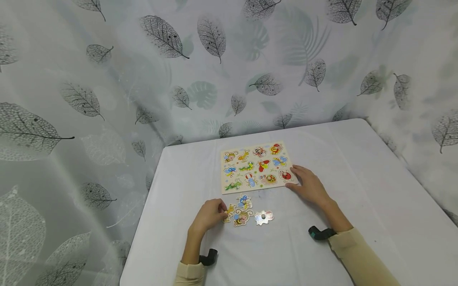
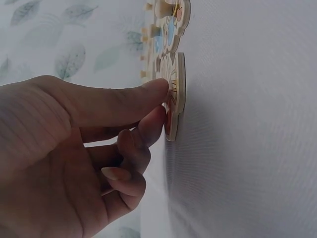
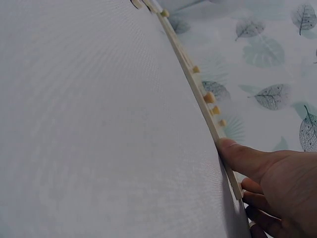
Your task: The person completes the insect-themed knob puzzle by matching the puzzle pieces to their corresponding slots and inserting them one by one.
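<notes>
My left hand (image 1: 209,214) pinches a small yellow insect puzzle piece (image 1: 229,211) between thumb and finger, low over the white table. In the left wrist view this wooden piece (image 2: 179,82) shows its edge, and the fingertips hide part of its face. Right beside it are a bee piece (image 1: 241,218) and a blue-and-yellow insect piece (image 1: 244,201). A piece with a shiny silvery face and a round knob (image 1: 263,217) lies to their right. My right hand (image 1: 310,186) holds the lower right corner of the wooden puzzle board (image 1: 257,188), thumb on the near edge, fingers along the right side.
The board carries rows of colourful insect pictures, and several knobs (image 3: 210,97) stand up from it in the right wrist view. A white cloth (image 1: 358,190) covers the table. Leaf-printed curtains (image 1: 229,71) hang behind and on both sides.
</notes>
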{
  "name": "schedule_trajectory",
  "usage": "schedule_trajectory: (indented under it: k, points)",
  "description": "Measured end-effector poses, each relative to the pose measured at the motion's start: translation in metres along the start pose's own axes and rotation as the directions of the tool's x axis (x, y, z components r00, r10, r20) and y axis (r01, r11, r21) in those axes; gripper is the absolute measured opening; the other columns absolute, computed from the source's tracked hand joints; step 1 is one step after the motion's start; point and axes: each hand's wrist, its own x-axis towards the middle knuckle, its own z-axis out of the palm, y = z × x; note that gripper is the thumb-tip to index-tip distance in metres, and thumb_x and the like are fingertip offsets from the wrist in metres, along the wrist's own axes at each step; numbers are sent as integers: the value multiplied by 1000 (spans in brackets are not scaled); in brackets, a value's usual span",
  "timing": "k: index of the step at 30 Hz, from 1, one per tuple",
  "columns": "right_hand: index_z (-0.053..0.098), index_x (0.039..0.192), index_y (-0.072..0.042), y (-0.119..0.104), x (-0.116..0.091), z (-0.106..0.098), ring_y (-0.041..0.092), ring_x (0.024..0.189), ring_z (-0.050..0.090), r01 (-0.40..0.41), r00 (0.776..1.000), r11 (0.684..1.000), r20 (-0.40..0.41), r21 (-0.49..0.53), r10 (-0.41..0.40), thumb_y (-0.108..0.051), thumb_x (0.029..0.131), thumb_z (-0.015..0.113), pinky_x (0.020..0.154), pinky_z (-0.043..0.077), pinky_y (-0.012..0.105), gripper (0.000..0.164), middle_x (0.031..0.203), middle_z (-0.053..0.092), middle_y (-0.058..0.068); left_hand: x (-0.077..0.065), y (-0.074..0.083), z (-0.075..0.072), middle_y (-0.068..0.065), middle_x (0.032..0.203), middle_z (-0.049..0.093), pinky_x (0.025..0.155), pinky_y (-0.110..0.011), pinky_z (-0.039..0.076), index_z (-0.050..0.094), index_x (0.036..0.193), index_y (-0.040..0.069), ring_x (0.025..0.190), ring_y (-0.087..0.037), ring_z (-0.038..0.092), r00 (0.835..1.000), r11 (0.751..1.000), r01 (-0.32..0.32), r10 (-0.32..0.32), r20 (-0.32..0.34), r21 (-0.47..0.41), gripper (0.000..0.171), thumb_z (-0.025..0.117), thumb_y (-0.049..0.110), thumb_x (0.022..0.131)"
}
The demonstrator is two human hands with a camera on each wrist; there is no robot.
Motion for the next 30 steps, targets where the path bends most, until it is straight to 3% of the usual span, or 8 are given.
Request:
schedule_trajectory:
  k: [16,30]
  points:
    - [48,152,2,3,0,0,47,149,33,13,1000,1000,-2,-6,-13,-32,93,80,119,27,64,75,160,42,24,2,-2,-1,4,78,60,61,-30,46,69,93,9,70,-14,54,1000,999,5,-5,-5,34,11,79,13,91]
    - [50,151,3,1,-1,0,48,147,36,26,999,1000,-18,-7,-26,-33,92,81,117,29,65,76,159,43,25,12,5,-12,2,83,59,62,-31,46,67,96,9,73,-15,53,995,997,14,-7,-97,71,11,77,14,94]
